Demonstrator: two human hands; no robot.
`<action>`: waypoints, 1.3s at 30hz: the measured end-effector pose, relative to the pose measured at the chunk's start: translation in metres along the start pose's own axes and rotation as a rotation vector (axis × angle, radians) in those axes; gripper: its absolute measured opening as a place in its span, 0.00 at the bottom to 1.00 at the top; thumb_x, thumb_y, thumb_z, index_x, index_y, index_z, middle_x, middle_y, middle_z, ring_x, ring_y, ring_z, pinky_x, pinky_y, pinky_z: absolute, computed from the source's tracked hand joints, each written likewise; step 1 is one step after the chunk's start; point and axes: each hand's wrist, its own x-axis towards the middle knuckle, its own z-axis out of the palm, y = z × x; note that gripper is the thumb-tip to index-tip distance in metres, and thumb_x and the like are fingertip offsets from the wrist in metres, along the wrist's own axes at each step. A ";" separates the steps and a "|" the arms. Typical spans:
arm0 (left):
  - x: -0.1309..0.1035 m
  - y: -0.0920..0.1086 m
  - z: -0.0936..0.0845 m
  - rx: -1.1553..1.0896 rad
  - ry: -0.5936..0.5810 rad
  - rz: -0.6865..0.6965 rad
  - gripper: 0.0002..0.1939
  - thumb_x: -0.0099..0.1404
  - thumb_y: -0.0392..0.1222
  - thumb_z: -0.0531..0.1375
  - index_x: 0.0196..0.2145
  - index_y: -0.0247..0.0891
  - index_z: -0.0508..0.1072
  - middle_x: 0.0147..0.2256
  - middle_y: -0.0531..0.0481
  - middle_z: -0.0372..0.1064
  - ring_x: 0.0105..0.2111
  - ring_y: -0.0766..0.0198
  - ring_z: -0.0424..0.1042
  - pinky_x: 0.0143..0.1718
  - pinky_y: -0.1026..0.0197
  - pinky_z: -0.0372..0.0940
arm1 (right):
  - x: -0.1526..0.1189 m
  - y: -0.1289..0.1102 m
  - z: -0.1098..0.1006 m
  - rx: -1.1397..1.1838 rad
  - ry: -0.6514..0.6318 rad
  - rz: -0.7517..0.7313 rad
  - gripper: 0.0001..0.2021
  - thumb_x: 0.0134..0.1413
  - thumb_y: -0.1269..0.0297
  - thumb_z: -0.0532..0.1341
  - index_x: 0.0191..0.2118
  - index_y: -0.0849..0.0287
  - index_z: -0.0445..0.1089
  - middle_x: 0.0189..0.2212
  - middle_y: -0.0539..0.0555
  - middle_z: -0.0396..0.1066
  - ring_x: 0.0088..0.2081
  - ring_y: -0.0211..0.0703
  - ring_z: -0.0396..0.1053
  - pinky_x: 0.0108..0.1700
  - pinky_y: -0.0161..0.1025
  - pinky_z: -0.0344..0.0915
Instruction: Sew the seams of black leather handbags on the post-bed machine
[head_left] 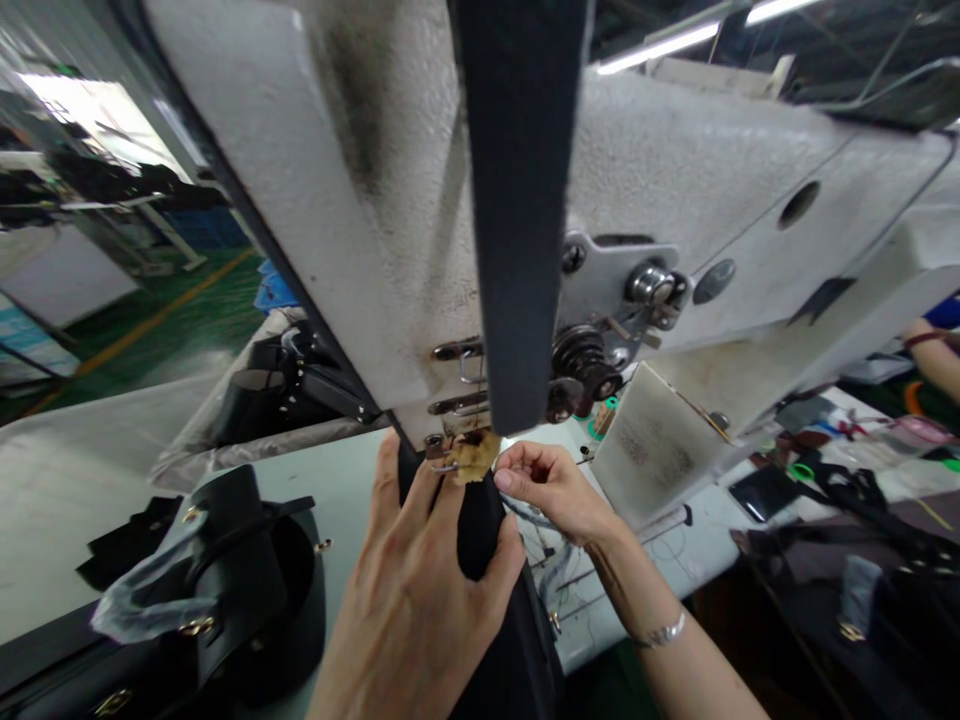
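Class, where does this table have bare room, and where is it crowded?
The table is bare between black bag and left hand, and nearly so between right forearm and black slab. Crowded: beneath the machine, around right hand and black piece.

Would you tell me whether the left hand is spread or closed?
Spread: the left hand lies palm down on the black piece, its fingers apart and thumb out to the side.

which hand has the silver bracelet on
The right hand, the one with curled fingers. The silver bracelet circles its forearm near the wrist; the left hand, spread on the black material, shows none.
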 end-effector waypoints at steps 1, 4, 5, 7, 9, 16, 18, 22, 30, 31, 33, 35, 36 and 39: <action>0.000 0.000 0.000 0.000 0.004 0.001 0.20 0.66 0.45 0.58 0.54 0.35 0.70 0.58 0.42 0.68 0.66 0.40 0.57 0.64 0.39 0.62 | -0.001 -0.001 -0.001 -0.026 -0.023 0.009 0.16 0.50 0.55 0.74 0.35 0.61 0.74 0.26 0.46 0.64 0.27 0.31 0.54 0.30 0.33 0.48; 0.001 0.001 -0.001 -0.014 0.013 0.022 0.19 0.66 0.45 0.58 0.53 0.36 0.70 0.54 0.43 0.70 0.65 0.42 0.58 0.66 0.39 0.60 | -0.002 -0.007 -0.003 -0.080 -0.080 0.012 0.18 0.53 0.51 0.72 0.35 0.61 0.71 0.26 0.45 0.61 0.27 0.32 0.52 0.29 0.34 0.46; 0.002 0.001 -0.002 -0.022 0.013 0.029 0.19 0.66 0.44 0.58 0.53 0.36 0.70 0.53 0.44 0.71 0.65 0.43 0.59 0.66 0.38 0.59 | -0.002 -0.008 -0.004 -0.095 -0.092 0.007 0.18 0.54 0.51 0.71 0.36 0.60 0.70 0.26 0.45 0.61 0.27 0.32 0.52 0.29 0.34 0.46; 0.003 0.001 -0.003 -0.037 0.004 0.024 0.20 0.66 0.44 0.59 0.54 0.37 0.69 0.52 0.44 0.71 0.66 0.42 0.57 0.67 0.38 0.58 | -0.004 -0.011 -0.003 -0.124 -0.102 -0.007 0.17 0.57 0.50 0.69 0.37 0.60 0.69 0.26 0.45 0.59 0.27 0.33 0.51 0.29 0.34 0.46; 0.003 0.001 -0.004 -0.045 -0.021 -0.004 0.22 0.65 0.44 0.60 0.55 0.39 0.68 0.54 0.45 0.70 0.68 0.40 0.54 0.66 0.37 0.59 | -0.005 -0.014 -0.002 -0.155 -0.102 -0.023 0.16 0.59 0.50 0.67 0.37 0.59 0.68 0.26 0.44 0.57 0.27 0.33 0.51 0.30 0.34 0.47; 0.009 0.001 -0.005 -0.004 -0.015 0.015 0.21 0.66 0.42 0.59 0.56 0.40 0.68 0.48 0.45 0.73 0.57 0.46 0.68 0.64 0.37 0.60 | -0.005 -0.017 0.002 -0.205 -0.066 -0.072 0.15 0.60 0.51 0.66 0.36 0.59 0.68 0.27 0.45 0.57 0.29 0.34 0.52 0.31 0.34 0.49; 0.012 0.000 -0.005 0.002 -0.019 0.017 0.20 0.66 0.43 0.59 0.55 0.39 0.69 0.47 0.44 0.73 0.55 0.46 0.69 0.63 0.37 0.61 | -0.005 -0.017 0.004 -0.184 -0.054 -0.069 0.15 0.61 0.52 0.66 0.36 0.59 0.68 0.27 0.45 0.58 0.29 0.33 0.53 0.31 0.34 0.50; 0.019 -0.002 -0.006 -0.018 -0.037 0.008 0.18 0.67 0.44 0.58 0.52 0.36 0.72 0.46 0.43 0.75 0.52 0.46 0.72 0.60 0.39 0.63 | -0.022 -0.008 0.012 -0.121 0.112 -0.031 0.15 0.59 0.51 0.67 0.37 0.59 0.70 0.25 0.45 0.60 0.25 0.31 0.55 0.28 0.32 0.51; 0.025 -0.005 -0.003 -0.023 -0.062 0.036 0.19 0.68 0.45 0.57 0.53 0.33 0.73 0.52 0.40 0.74 0.56 0.46 0.72 0.65 0.38 0.59 | -0.147 0.060 0.044 -0.119 0.449 0.451 0.39 0.60 0.31 0.53 0.13 0.61 0.68 0.09 0.52 0.61 0.12 0.32 0.55 0.18 0.34 0.48; 0.026 -0.005 -0.002 -0.019 -0.058 0.044 0.19 0.68 0.46 0.56 0.52 0.32 0.73 0.52 0.38 0.74 0.56 0.46 0.71 0.67 0.38 0.56 | -0.155 0.067 0.048 0.030 0.416 0.529 0.41 0.61 0.30 0.49 0.16 0.62 0.72 0.12 0.55 0.66 0.14 0.35 0.61 0.19 0.34 0.53; 0.027 -0.006 -0.002 -0.011 -0.045 0.053 0.20 0.69 0.47 0.56 0.52 0.30 0.73 0.53 0.36 0.73 0.58 0.46 0.70 0.70 0.38 0.52 | -0.158 0.075 0.058 0.392 0.360 0.560 0.36 0.62 0.32 0.52 0.32 0.63 0.80 0.26 0.58 0.78 0.28 0.43 0.75 0.28 0.36 0.66; 0.025 -0.006 -0.003 -0.003 -0.052 0.063 0.22 0.70 0.47 0.55 0.54 0.29 0.71 0.53 0.36 0.72 0.60 0.46 0.68 0.70 0.37 0.50 | -0.147 0.077 0.067 0.696 0.338 0.462 0.26 0.58 0.40 0.63 0.45 0.59 0.79 0.42 0.57 0.81 0.47 0.47 0.76 0.44 0.40 0.72; 0.022 -0.005 -0.005 0.001 -0.061 0.063 0.23 0.70 0.48 0.54 0.55 0.29 0.70 0.54 0.35 0.72 0.61 0.45 0.67 0.70 0.37 0.49 | -0.139 0.077 0.070 0.797 0.328 0.410 0.23 0.54 0.44 0.68 0.46 0.58 0.78 0.47 0.57 0.80 0.53 0.48 0.74 0.50 0.42 0.72; 0.000 0.006 -0.015 0.007 -0.110 0.020 0.30 0.71 0.53 0.53 0.61 0.26 0.65 0.62 0.31 0.63 0.68 0.40 0.56 0.70 0.36 0.50 | -0.119 0.083 0.076 0.921 0.370 0.334 0.23 0.42 0.49 0.75 0.42 0.56 0.79 0.50 0.55 0.79 0.63 0.50 0.66 0.61 0.47 0.67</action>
